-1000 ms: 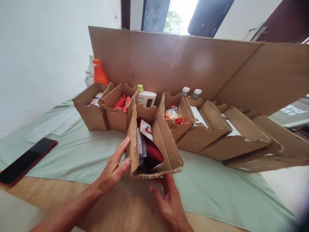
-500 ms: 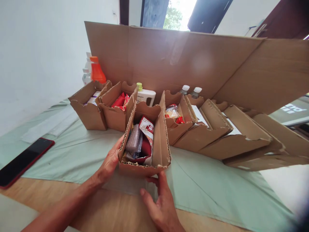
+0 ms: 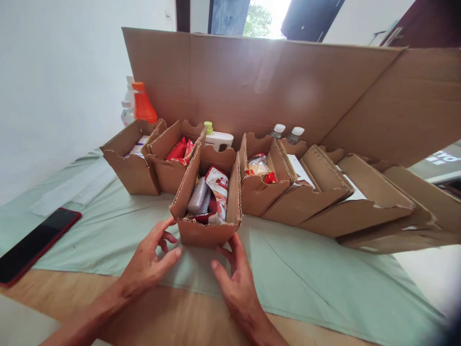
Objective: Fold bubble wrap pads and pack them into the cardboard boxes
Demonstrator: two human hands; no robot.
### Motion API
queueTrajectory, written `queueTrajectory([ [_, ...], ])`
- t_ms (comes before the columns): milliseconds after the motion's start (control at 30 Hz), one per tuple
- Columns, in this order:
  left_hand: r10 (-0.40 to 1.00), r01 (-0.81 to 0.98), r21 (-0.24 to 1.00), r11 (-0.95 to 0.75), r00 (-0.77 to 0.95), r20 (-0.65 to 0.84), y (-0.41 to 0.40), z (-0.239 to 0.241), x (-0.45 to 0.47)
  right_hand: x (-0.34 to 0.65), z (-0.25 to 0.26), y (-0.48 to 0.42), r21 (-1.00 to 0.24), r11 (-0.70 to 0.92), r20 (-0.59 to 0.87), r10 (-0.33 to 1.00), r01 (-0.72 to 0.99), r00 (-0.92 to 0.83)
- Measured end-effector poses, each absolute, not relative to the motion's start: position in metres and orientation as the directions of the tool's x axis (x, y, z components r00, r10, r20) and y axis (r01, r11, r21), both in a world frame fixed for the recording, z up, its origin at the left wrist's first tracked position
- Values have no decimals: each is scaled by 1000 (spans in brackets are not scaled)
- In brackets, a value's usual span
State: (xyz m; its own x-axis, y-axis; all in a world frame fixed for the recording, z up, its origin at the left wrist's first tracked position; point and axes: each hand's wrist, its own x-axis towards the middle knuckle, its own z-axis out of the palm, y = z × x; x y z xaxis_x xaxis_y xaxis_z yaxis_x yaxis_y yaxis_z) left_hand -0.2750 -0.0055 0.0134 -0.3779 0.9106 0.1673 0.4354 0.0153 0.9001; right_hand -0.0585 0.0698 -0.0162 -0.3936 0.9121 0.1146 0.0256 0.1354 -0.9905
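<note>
Centrally, a brown, open-topped corrugated-cardboard bin point(image 3: 206, 233) sits on creased pale-green cloth point(image 3: 288, 269), holding a glossy red-and-white printed packet point(image 3: 219, 185) and a crinkly bubble-wrapped bundle point(image 3: 199, 198); the bare left hand point(image 3: 149, 254) and bare right hand point(image 3: 236, 278), fingers open and curved, flank the bin's front corners

From where I stood, a plain white wall point(image 3: 65, 72) filled the left side, with a small socket point(image 3: 167, 16) and its thin cord close to a dark upright frame point(image 3: 183, 14). Daylight poured through a bright opening point(image 3: 277, 19), nearly washing out the view, though green foliage point(image 3: 257, 21) showed there. A dark bluish panel point(image 3: 227, 17) stood left of it, a darker panel point(image 3: 311, 20) right. Farther right, a pale stretch of wall point(image 3: 365, 19) met a deep reddish-brown door point(image 3: 428, 26) with a metal handle point(image 3: 393, 36). Nearer me, creased pale-green cloth point(image 3: 288, 288) covered much of the wood-toned surface point(image 3: 173, 315).
</note>
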Motion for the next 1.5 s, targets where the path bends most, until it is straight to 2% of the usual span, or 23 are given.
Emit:
queueTrajectory([
  [233, 887, 559, 827, 49, -405, 221, 46, 16, -269, -73, -28, 104, -983, 184, 176, 928, -6, -328],
  [467, 897, 592, 799, 100, -401, 184, 87, 21, -273, -61, -57, 102, -990, 110, 70, 924, 85, -377],
  [733, 876, 566, 812, 140, -453, 165, 119, 13, -265, -64, -53, 99, -988, 65, 9, 925, 137, -380],
  [900, 860, 604, 779, 171, -477, 181, 129, 15, -263, -62, -52, 99, -987, 50, -15, 919, 152, -394],
  [1267, 854, 633, 745, 210, -490, 176, 149, 13, -260, -59, -49, 105, -958, 209, 108, 896, 194, -430],
  [1500, 943, 703, 701, 116, -300, 145, 90, 1, -265, -56, -39, 112, -914, 331, 188, 860, 236, -475],
])
